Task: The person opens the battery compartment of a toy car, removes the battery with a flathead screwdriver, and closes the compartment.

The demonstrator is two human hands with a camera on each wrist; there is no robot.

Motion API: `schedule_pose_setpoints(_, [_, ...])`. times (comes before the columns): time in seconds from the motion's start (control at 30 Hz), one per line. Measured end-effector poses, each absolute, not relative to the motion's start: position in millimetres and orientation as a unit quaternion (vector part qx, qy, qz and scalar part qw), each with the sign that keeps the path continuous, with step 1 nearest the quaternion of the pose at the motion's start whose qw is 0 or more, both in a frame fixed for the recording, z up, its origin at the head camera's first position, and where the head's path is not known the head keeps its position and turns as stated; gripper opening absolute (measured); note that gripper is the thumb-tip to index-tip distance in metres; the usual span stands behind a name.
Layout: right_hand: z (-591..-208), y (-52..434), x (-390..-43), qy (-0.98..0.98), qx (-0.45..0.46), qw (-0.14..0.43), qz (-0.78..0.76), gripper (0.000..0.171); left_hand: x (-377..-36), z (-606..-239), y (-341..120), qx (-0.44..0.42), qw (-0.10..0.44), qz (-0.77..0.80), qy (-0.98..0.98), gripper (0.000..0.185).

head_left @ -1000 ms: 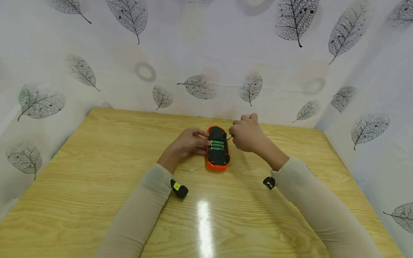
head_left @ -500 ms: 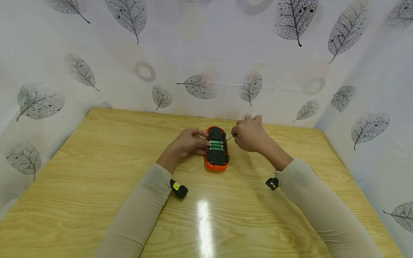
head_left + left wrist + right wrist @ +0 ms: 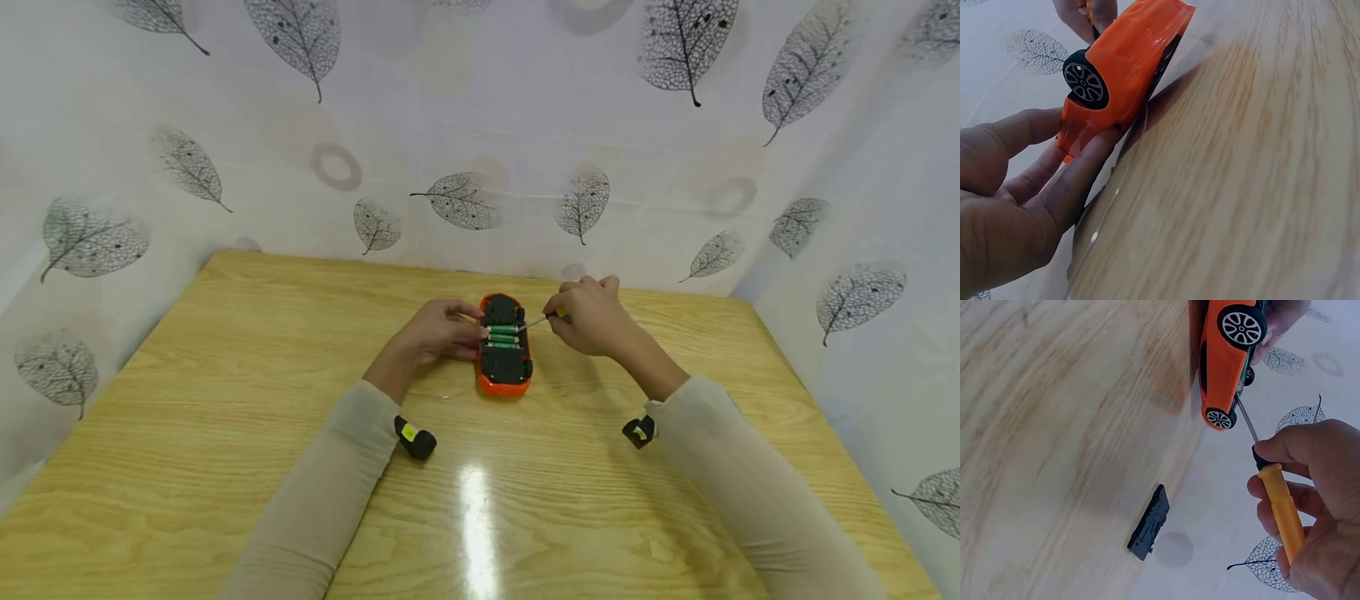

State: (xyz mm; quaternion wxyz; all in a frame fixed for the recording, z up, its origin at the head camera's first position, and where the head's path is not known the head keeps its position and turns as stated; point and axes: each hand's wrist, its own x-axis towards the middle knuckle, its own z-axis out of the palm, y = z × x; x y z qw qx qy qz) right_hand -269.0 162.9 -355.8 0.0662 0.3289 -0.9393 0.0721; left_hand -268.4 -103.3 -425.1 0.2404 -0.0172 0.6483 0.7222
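An orange toy car [image 3: 505, 367] lies upside down at mid-table, its black underside up and green batteries [image 3: 504, 334] showing in the open compartment. My left hand [image 3: 441, 330] holds the car by its left side, fingertips [image 3: 1088, 153] on the orange body [image 3: 1125, 69]. My right hand [image 3: 592, 317] grips a yellow-handled screwdriver [image 3: 1280, 509]. Its thin shaft [image 3: 1246, 419] points at the car [image 3: 1229, 353], and its tip is at the battery compartment's right edge.
A small black cover plate [image 3: 1149, 522] lies loose on the wooden table [image 3: 225, 400], near the far edge behind my right hand. Leaf-patterned white cloth [image 3: 465, 125] walls the table at the back and on both sides.
My right hand has drawn slightly to the right, so more of the screwdriver's shaft and handle shows. The car and my left hand have stayed put.
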Motion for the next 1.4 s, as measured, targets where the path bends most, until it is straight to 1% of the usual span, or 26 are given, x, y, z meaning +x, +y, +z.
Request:
schedule_pose_setpoints(0.37, [-361.7, 169.2, -272.7, -0.938, 0.327, 0.067, 0.091, 0.013, -267.2, -422.7, -102.5, -0.022, 0.243, 0.726, 0.643, 0.041])
schedule_pose_setpoints(1.0, [-346.7, 165.2, -260.2, -0.944, 0.322, 0.037, 0.059, 0.013, -266.6, -422.3, -103.3, -0.021, 0.245, 0.722, 0.647, 0.043])
schedule_pose_setpoints(1.4, [-340.9, 161.4, -254.7, -0.944, 0.326, 0.021, 0.038, 0.016, -266.6, -423.3, -104.2, -0.02, 0.24, 0.722, 0.649, 0.04])
